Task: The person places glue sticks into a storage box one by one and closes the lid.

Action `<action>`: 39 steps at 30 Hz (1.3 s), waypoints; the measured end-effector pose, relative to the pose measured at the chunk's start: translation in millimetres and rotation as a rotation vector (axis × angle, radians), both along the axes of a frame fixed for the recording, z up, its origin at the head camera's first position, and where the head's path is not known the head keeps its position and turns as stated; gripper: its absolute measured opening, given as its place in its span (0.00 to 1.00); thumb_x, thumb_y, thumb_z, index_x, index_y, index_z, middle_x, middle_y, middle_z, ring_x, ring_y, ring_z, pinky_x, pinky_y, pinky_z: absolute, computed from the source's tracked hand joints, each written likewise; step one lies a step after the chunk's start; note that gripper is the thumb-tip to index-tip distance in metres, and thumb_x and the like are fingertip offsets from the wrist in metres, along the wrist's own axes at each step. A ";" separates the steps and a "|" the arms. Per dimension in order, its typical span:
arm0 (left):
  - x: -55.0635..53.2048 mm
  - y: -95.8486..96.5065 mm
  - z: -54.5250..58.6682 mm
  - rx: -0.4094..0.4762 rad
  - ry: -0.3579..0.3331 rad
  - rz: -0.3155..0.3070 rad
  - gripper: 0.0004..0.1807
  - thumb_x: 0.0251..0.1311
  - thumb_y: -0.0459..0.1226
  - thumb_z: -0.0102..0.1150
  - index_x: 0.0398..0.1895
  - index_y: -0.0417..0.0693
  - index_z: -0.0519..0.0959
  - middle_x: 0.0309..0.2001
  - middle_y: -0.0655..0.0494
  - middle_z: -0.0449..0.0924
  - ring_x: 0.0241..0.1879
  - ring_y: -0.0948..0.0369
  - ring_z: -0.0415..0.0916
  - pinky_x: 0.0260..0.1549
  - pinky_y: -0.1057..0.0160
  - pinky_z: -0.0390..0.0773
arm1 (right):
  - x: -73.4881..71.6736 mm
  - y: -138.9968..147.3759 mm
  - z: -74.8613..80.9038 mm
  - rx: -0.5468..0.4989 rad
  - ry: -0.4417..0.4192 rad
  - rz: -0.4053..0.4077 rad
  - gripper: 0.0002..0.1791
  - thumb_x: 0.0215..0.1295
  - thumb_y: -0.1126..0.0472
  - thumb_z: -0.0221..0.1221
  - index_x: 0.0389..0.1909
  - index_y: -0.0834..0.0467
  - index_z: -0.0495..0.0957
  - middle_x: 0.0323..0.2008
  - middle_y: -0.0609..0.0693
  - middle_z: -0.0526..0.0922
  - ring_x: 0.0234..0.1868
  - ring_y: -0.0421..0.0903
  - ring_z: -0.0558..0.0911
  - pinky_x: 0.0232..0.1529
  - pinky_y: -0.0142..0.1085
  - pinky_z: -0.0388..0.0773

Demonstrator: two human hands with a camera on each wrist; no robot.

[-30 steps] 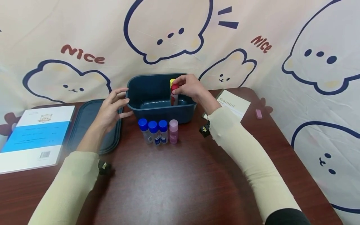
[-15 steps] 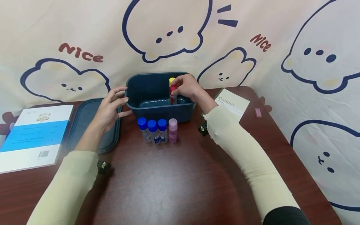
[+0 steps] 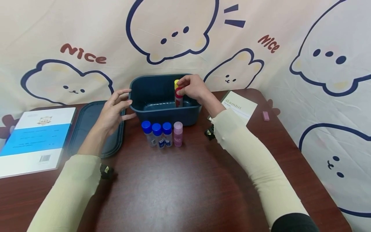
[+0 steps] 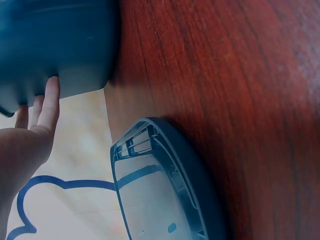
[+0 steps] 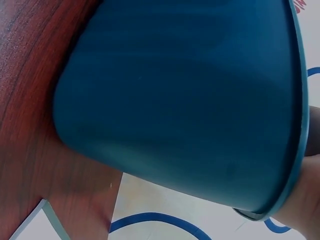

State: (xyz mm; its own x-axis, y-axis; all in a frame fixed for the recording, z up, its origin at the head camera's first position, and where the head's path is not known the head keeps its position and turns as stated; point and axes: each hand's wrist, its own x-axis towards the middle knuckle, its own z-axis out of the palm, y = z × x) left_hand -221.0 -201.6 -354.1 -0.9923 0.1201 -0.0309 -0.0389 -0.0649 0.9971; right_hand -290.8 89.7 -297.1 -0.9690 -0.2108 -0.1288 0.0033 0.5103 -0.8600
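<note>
A dark blue bin (image 3: 165, 117) stands on the table near the fabric wall. My left hand (image 3: 111, 112) rests its spread fingers against the bin's left end; the left wrist view shows those fingers (image 4: 50, 102) on its outer wall. Inside the bin, my right hand (image 3: 195, 87) pinches the red cap of a glue stick (image 3: 178, 101) that stands upright. A yellow-capped stick (image 3: 176, 83) is just behind it, mostly hidden. In front of the bin stand several blue-capped glue sticks (image 3: 157, 135) and a pink one (image 3: 178, 133). The bin wall hides the right fingertips in the right wrist view.
A dark blue lid (image 3: 95, 129) lies left of the bin, beside a white and blue book (image 3: 37, 141). To the right are a notebook (image 3: 239, 106) marked "Gambit" and a small pink eraser (image 3: 265, 116) near the table's edge.
The view has tilted very slightly. My right fingers have risen a little on the red cap; the left hand keeps its place on the bin.
</note>
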 end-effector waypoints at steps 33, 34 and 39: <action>-0.3 -1.2 0.5 -0.007 -0.008 -0.002 0.24 0.76 0.39 0.52 0.73 0.54 0.64 0.76 0.47 0.53 0.69 0.46 0.57 0.41 0.64 0.84 | 32.6 27.9 8.9 -0.188 0.145 0.207 0.20 0.68 0.62 0.66 0.58 0.63 0.79 0.56 0.58 0.82 0.52 0.50 0.80 0.53 0.39 0.81; -0.1 -1.2 0.4 -0.009 -0.009 -0.001 0.24 0.76 0.39 0.52 0.72 0.54 0.64 0.76 0.47 0.53 0.69 0.46 0.57 0.41 0.64 0.84 | 33.9 28.4 8.0 -0.192 0.149 0.213 0.20 0.68 0.61 0.66 0.59 0.63 0.79 0.56 0.59 0.82 0.52 0.50 0.80 0.53 0.39 0.81; 0.1 -1.2 0.2 -0.014 -0.005 0.003 0.23 0.76 0.40 0.52 0.71 0.56 0.65 0.75 0.47 0.54 0.69 0.46 0.58 0.42 0.62 0.85 | 41.8 31.3 4.8 -0.211 0.154 0.238 0.21 0.68 0.61 0.65 0.60 0.64 0.78 0.56 0.59 0.81 0.53 0.49 0.81 0.54 0.40 0.80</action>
State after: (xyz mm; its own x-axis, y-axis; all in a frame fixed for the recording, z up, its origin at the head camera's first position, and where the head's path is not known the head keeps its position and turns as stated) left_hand -221.0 -202.8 -353.8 -0.9924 0.1167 -0.0377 -0.0440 -0.0515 0.9977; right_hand -249.0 121.0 -292.3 -0.8944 -0.4391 0.0857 -0.2326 0.2927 -0.9275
